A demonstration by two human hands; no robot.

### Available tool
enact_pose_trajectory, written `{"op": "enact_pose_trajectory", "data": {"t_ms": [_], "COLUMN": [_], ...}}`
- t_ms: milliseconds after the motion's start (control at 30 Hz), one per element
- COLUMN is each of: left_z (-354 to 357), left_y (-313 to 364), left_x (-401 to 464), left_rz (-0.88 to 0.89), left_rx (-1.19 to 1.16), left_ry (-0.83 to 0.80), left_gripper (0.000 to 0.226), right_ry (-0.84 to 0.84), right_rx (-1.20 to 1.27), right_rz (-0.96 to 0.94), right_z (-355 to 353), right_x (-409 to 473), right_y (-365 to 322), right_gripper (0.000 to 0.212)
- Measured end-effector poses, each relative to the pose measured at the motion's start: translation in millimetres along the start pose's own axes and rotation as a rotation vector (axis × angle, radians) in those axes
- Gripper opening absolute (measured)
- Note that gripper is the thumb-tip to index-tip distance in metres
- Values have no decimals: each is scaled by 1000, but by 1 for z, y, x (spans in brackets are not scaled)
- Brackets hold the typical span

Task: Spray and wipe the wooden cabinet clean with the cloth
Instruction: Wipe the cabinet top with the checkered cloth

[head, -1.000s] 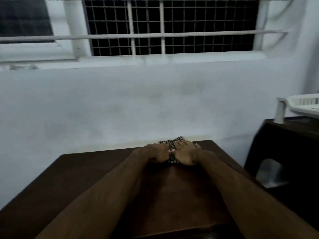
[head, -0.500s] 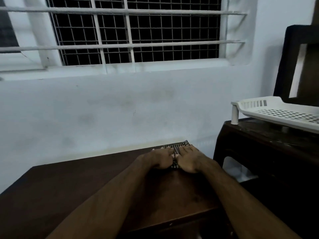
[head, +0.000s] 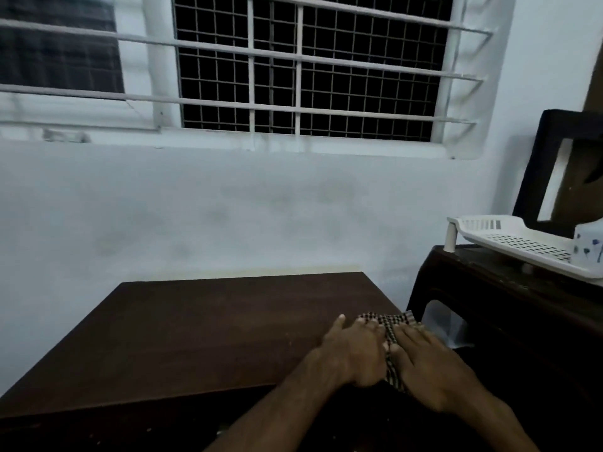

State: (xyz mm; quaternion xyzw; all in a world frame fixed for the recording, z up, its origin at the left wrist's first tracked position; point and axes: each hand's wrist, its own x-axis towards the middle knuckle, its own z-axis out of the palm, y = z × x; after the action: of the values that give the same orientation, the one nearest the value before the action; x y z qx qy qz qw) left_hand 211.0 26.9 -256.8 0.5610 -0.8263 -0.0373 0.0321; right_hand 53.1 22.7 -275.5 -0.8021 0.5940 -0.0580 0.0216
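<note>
The dark wooden cabinet top (head: 202,331) fills the lower middle of the head view. A black-and-white checked cloth (head: 390,324) lies near its front right corner. My left hand (head: 354,352) and my right hand (head: 427,367) lie side by side on the cloth, fingers stretched forward and pressing it flat onto the wood. Only a strip of cloth shows between and ahead of the hands. No spray bottle is in view.
A white wall with a barred window (head: 310,66) stands behind the cabinet. To the right is a dark stool or side table (head: 509,308) bearing a white perforated plastic tray (head: 522,246) with a patterned white cup (head: 589,243) at the frame edge.
Both hands have drawn the cloth from the far edge of the cabinet top back toward the front right corner. The view has shifted, showing more of the right-hand table and tray.
</note>
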Motion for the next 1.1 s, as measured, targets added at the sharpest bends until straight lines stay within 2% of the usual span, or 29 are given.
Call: {"op": "enact_pose_trajectory", "data": {"t_ms": [167,267,433,633,733,900,1100], "left_z": [-9,-12,-20,-31,-27,-32,-43], "left_y": [-15,-46,-124,-218,-248,-291,-308], "left_x": [-21,-57,-154,-290,-322,-311,-239], "left_rz": [-17,-46,-211,-514,-618,-682,-688], "left_rx": [-12,7,33,123,137,56,82], "left_ry": [-21,-5,-16,-70,-73,-57,-128], "left_gripper": [57,56,55,59,57,56,58], "right_ry": [33,21,10,-64,-117,-175,-241], "right_rx": [3,26,82,121,135,105,75], "right_rz": [34,-8,-202,-475,-532,-546,-485], "right_z": [10,10,21,33,37,41,31], "right_x": [8,1,-5,-18,-16,27,82], "right_y": [-19,-66,-186,-350,-399,-429,-406], "right_gripper": [57,58,59,60,62,63,63]}}
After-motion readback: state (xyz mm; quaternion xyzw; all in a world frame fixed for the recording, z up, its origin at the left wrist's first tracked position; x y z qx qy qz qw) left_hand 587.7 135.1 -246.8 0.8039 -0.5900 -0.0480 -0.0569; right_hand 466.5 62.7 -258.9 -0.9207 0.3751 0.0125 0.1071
